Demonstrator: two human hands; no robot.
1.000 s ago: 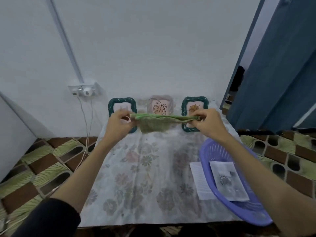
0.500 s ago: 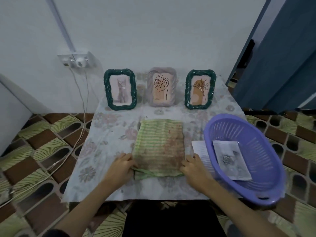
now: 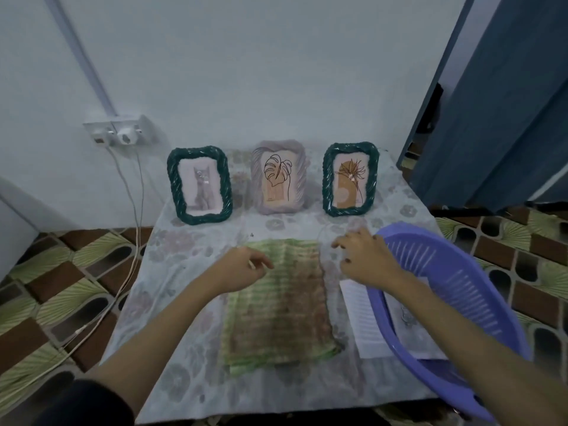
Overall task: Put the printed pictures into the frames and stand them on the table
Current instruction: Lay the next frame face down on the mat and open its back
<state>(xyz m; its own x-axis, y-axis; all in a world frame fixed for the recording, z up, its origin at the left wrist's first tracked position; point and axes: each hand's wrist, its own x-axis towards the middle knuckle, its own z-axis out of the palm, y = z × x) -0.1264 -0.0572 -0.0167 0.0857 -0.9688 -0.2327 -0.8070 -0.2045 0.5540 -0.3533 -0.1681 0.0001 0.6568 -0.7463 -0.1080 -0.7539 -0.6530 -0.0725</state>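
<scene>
Three filled frames, the cat frame (image 3: 199, 185), leaf frame (image 3: 279, 177) and flower frame (image 3: 350, 179), stand upright behind the green cloth (image 3: 276, 305), which both hands pressed flat half a second ago. Now the left hand (image 3: 242, 267) and right hand (image 3: 365, 256) hover loosely curled, holding nothing. A printed picture (image 3: 408, 327) beside the cloth, in the purple basket (image 3: 455, 290), is partly hidden by the right forearm; its image is indistinct.

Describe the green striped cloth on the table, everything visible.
The green striped cloth is a folded rectangle of woven-looking fabric, pale green with brownish staining towards its right side. It lies flat on the floral tablecloth, centred before the three frames. The left hand hovers over its far left corner; contact is unclear.
</scene>
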